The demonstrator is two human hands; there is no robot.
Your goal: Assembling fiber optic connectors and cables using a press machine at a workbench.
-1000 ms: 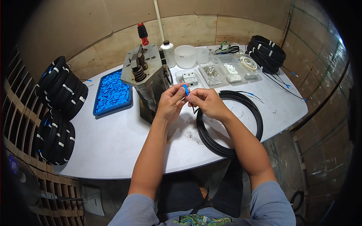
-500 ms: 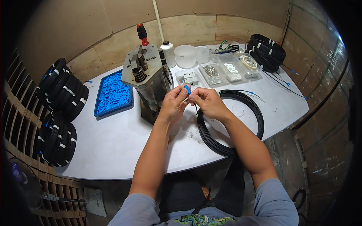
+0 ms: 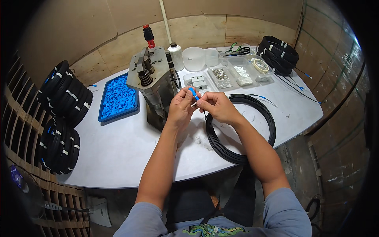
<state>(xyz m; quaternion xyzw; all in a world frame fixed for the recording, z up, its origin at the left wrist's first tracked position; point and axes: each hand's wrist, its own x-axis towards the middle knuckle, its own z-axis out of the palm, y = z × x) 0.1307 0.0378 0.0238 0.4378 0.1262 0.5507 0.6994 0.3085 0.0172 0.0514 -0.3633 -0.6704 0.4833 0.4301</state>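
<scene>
The left hand point(image 3: 182, 107) covers most of the small blue connector point(image 3: 193, 93); only its upper end shows above the fingers, and how the fingertips grip it cannot be told. The pale piece pinched in the right hand point(image 3: 215, 107) is too small to identify. Both hands hide the front of the metal press point(image 3: 154, 83) and a stretch of the black cable coil point(image 3: 241, 128). The contents of the clear trays point(image 3: 233, 75) are too fine to make out. The stacked cable coils point(image 3: 59, 114) at the left sink into the dark rim of the picture. The bench point(image 3: 118, 150) hides the person's lap.
</scene>
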